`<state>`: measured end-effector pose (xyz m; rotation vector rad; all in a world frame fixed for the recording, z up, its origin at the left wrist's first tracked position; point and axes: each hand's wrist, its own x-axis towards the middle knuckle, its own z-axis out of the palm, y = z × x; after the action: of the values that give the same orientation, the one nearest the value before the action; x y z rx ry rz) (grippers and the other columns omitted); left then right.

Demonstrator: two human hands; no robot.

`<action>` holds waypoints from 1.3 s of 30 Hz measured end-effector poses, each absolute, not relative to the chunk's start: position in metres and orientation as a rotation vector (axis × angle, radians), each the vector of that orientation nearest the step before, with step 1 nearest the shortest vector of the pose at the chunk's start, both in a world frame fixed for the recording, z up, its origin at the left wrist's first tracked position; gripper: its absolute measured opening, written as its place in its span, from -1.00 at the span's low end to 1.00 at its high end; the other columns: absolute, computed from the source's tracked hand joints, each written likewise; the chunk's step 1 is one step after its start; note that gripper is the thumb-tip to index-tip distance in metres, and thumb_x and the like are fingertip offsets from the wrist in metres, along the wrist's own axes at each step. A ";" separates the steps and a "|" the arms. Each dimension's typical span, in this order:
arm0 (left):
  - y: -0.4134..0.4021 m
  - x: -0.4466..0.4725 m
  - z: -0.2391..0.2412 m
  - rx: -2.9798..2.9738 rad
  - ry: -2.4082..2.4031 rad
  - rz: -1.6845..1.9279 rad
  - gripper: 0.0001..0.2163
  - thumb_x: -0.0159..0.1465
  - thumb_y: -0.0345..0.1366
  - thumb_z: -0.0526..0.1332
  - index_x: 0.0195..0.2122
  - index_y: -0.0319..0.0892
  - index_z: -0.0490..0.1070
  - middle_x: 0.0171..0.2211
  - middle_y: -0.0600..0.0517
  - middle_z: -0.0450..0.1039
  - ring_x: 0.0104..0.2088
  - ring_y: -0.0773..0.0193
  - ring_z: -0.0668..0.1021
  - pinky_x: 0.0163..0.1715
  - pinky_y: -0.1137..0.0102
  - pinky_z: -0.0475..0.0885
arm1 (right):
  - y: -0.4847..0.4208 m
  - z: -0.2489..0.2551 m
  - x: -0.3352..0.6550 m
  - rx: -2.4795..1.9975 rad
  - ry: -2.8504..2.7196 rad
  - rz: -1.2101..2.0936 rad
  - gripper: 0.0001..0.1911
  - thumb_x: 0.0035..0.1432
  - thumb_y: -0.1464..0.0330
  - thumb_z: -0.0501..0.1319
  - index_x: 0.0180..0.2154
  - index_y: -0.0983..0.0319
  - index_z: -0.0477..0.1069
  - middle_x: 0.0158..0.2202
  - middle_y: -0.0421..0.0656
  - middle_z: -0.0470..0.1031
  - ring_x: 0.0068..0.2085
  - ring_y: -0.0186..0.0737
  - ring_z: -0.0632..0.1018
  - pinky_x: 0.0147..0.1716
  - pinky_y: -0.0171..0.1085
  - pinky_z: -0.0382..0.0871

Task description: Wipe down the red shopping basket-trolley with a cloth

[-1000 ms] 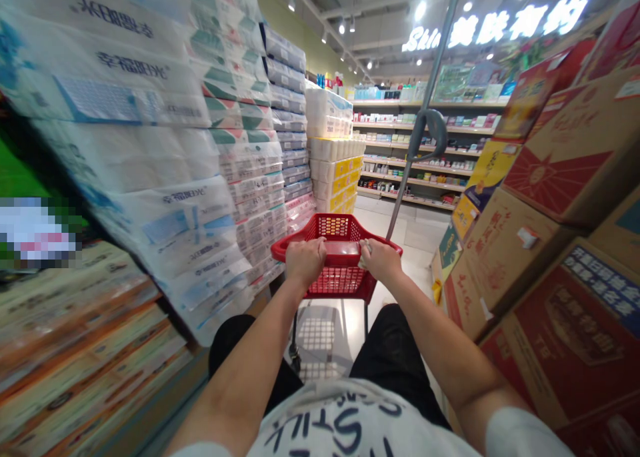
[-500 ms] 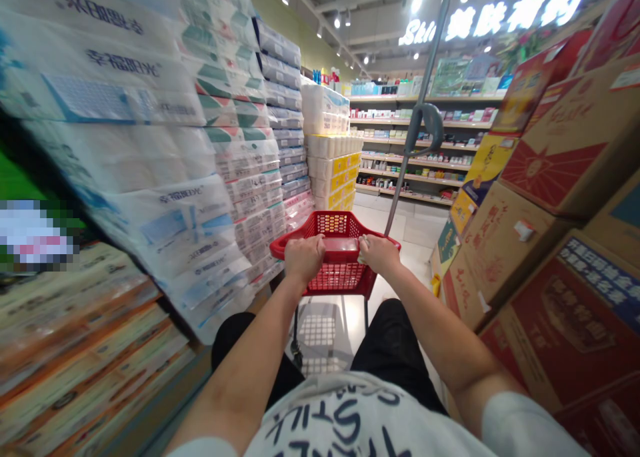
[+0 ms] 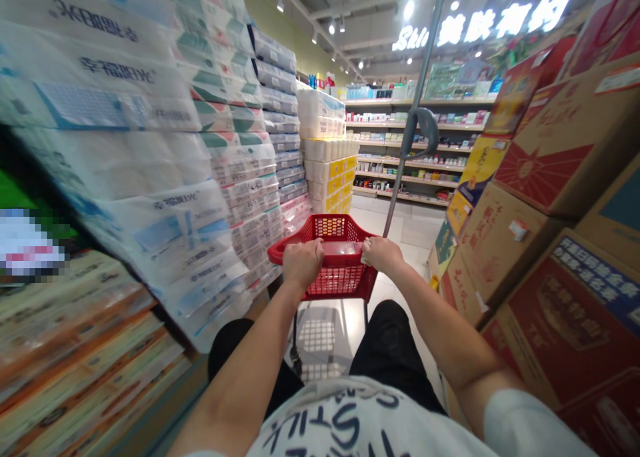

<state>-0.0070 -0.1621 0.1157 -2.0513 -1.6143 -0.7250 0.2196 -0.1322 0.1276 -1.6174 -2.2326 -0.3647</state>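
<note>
Stacked tissue packs point(image 3: 150, 150) wall the aisle on the left, cardboard boxes point(image 3: 555, 197) on the right. Between them, straight ahead of the person, stands a red shopping cart point(image 3: 333, 233) on the pale floor point(image 3: 400, 227). The left hand point(image 3: 303, 262) and right hand point(image 3: 381, 253) each have fingers curled tight round its handle bar point(image 3: 341, 250), with something small and white tucked under the right fingers.

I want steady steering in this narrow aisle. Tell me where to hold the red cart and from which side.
Hold the red cart by its near handle bar, coming from behind and above, as the left hand and right hand do now. The bar runs crosswise at the back rim, so a spread two-handed grip probably steers best.
</note>
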 end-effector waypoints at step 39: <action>-0.165 -0.011 0.118 -2.060 -1.599 -0.648 -0.62 0.39 -0.24 -0.11 0.07 -0.12 0.39 -0.13 -0.06 0.55 -0.24 0.13 0.55 -0.22 0.24 0.27 | -0.156 0.105 0.226 -1.332 -1.998 -0.364 -0.65 0.31 0.25 -0.05 -0.24 0.25 0.46 -0.28 -0.07 0.55 -0.22 -0.17 0.52 -0.13 -0.23 0.23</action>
<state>-0.0106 -0.1650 0.1180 -2.0599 -1.5991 -0.6483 0.2256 -0.1558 0.1051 -1.3322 -1.9983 -0.3636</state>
